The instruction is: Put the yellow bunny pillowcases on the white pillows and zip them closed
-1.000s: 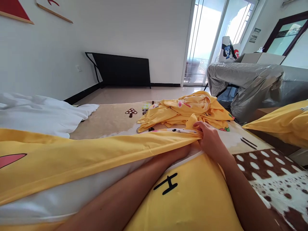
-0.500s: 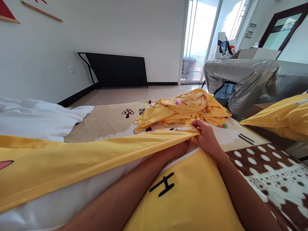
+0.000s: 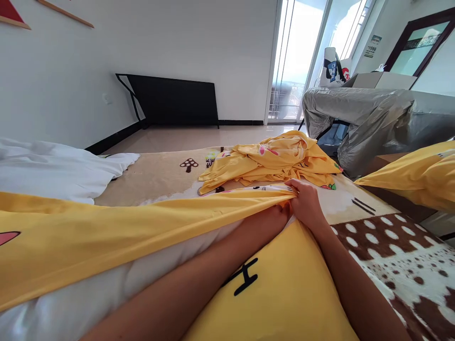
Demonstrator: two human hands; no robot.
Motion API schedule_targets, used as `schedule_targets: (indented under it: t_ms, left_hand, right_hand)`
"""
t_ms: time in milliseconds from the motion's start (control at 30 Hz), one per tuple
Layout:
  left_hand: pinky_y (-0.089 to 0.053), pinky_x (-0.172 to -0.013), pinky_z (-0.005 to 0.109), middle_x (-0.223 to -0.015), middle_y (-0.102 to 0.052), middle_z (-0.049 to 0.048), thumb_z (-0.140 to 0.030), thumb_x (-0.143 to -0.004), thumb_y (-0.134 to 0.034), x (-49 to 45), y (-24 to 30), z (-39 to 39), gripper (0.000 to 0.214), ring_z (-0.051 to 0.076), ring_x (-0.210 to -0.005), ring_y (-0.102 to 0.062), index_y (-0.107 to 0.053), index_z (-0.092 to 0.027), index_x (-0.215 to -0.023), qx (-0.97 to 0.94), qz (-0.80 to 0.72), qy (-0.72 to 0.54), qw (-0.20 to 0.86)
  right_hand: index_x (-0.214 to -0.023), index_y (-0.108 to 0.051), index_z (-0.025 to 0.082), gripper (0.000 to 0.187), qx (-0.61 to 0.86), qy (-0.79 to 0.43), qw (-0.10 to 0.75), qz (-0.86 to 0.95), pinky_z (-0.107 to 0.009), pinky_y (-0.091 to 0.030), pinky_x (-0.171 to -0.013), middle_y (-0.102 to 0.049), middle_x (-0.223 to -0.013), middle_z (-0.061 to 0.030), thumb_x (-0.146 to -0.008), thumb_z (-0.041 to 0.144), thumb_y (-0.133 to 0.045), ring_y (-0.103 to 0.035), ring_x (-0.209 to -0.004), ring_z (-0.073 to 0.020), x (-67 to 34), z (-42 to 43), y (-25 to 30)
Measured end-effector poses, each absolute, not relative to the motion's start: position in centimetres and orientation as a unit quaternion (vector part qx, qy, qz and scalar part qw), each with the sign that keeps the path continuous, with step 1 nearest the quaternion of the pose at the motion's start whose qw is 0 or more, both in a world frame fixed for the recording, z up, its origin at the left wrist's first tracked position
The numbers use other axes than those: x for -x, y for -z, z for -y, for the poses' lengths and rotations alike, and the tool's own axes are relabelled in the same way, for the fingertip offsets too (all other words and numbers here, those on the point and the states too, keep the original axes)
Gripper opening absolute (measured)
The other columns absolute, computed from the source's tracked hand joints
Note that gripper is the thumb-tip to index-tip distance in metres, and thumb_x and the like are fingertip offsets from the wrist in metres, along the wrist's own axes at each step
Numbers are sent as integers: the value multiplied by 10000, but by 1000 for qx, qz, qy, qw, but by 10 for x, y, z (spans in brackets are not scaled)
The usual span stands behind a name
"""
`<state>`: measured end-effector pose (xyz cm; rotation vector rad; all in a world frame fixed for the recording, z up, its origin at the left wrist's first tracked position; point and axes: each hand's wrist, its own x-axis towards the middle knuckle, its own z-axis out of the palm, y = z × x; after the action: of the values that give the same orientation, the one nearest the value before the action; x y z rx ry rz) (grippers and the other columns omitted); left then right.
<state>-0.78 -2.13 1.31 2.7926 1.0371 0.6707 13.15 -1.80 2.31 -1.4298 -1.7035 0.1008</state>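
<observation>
A yellow cover [image 3: 106, 227] printed with cartoon figures stretches across the foreground, with a white filling [image 3: 117, 289] showing inside its opening. My right hand [image 3: 305, 203] is closed on the far corner of the cover's upper edge. My left hand [image 3: 275, 218] reaches inside the opening just below that edge; its fingers are hidden under the fabric. Under my arms, the cover's lower layer [image 3: 284, 298] bears a black letter.
A crumpled yellow cloth [image 3: 273, 161] lies on the patterned mat [image 3: 159, 177] ahead. A white quilt [image 3: 53, 168] sits at the left. At the right stand a grey-wrapped sofa [image 3: 373, 123] and a yellow pillow [image 3: 415, 177]. A black panel [image 3: 170, 102] leans on the far wall.
My left hand has pushed further toward the corner, close to my right hand. The lower yellow layer has slid up over the white filling. My right hand keeps its hold.
</observation>
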Motion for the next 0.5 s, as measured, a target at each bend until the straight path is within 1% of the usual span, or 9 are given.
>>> schedule_targets:
  t_ms: [67, 100, 167, 233, 300, 400, 500]
  left_hand:
    - [-343, -1047, 463, -1158, -602, 255, 19, -807, -319, 9, -17, 27, 441, 322, -1091, -588, -551, -3, -1182, -927, -333, -175, -4]
    - [-356, -1033, 478, -1132, -616, 254, 17, -808, -310, 10, -19, 30, 445, 329, -1067, -601, -560, -4, -1175, -926, -340, -163, -3]
    - [-380, -1020, 474, -1128, -637, 214, -45, -835, -346, 12, -25, 32, 403, 320, -1060, -607, -595, -60, -1151, -920, -360, -155, 23]
    - [-393, -1028, 437, -1200, -624, 148, -158, -850, -432, 15, -28, 31, 338, 301, -1120, -577, -621, -144, -1129, -905, -381, -175, 70]
    - [-404, -1029, 400, -1271, -594, 85, -257, -855, -473, 18, -28, 30, 321, 278, -1182, -538, -623, -207, -1134, -883, -402, -207, 124]
    - [-394, -1041, 380, -1286, -588, 40, -265, -889, -416, 21, -23, 28, 334, 238, -1206, -521, -614, -234, -1156, -850, -413, -269, 186]
    - [-377, -1055, 338, -1236, -621, 12, -273, -900, -423, 23, -18, 27, 295, 197, -1174, -534, -635, -234, -1102, -837, -356, -347, 229]
  right_hand:
    - [-815, -674, 193, 422, 576, -66, 443, 684, -249, -381, -632, -656, -724, -13, -534, 67, -384, -551, -697, -177, -131, 19, -25]
    - [-821, -676, 194, 429, 574, -75, 443, 684, -246, -378, -627, -657, -713, -7, -533, 66, -385, -549, -685, -174, -131, 20, -26]
    - [-818, -675, 191, 414, 572, -78, 446, 684, -244, -380, -630, -658, -714, -7, -539, 71, -395, -549, -683, -172, -130, 21, -27]
    - [-802, -668, 186, 378, 566, -70, 451, 687, -248, -387, -645, -660, -746, -17, -546, 81, -410, -553, -710, -176, -130, 21, -28]
    - [-793, -663, 184, 355, 554, -65, 456, 693, -255, -396, -668, -657, -780, -27, -555, 87, -418, -555, -743, -179, -131, 20, -29]
    - [-800, -669, 185, 360, 546, -68, 458, 698, -261, -407, -680, -652, -802, -33, -562, 86, -418, -557, -760, -176, -132, 18, -28]
    - [-819, -683, 183, 371, 535, -95, 462, 701, -264, -422, -678, -651, -822, -36, -570, 90, -424, -566, -764, -174, -134, 16, -27]
